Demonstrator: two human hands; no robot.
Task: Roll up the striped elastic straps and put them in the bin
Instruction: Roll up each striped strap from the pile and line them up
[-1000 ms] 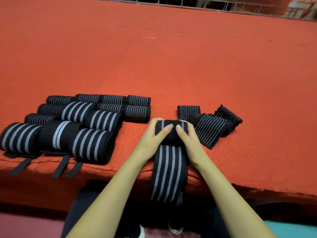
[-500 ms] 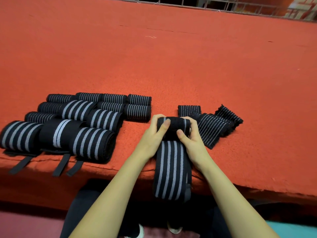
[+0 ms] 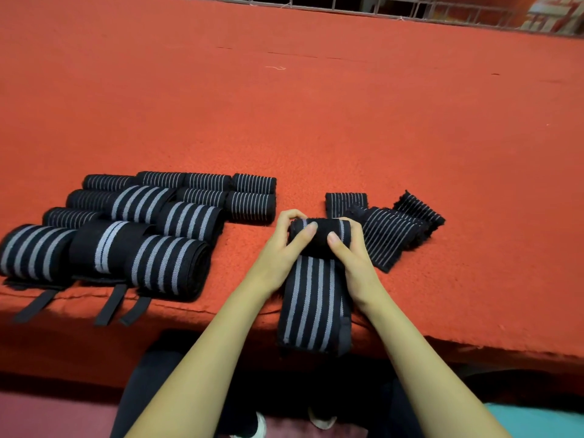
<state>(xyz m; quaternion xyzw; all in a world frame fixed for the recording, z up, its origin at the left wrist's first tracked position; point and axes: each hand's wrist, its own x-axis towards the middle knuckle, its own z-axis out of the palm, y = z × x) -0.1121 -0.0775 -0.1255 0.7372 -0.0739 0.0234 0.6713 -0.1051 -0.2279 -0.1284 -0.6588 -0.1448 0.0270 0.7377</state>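
A black elastic strap with grey stripes [image 3: 311, 308] lies across the near edge of the red table, its free end hanging over the edge. Its far end is wound into a thick roll [image 3: 319, 235]. My left hand [image 3: 281, 248] grips the roll's left side, fingers curled over the top. From the right, my right hand [image 3: 350, 254] grips the same roll, thumb on its front. No bin is in view.
Several rolled striped straps [image 3: 142, 229] lie in rows at the left, three with black tabs hanging over the edge. A few flat thin-striped straps [image 3: 385, 229] lie just right of my hands. Red felt table [image 3: 316, 121] stretches far back to a metal railing.
The roll has grown thicker and the hanging free end has shortened, drawn up toward the table edge. Both hands have shifted their grip on the roll.
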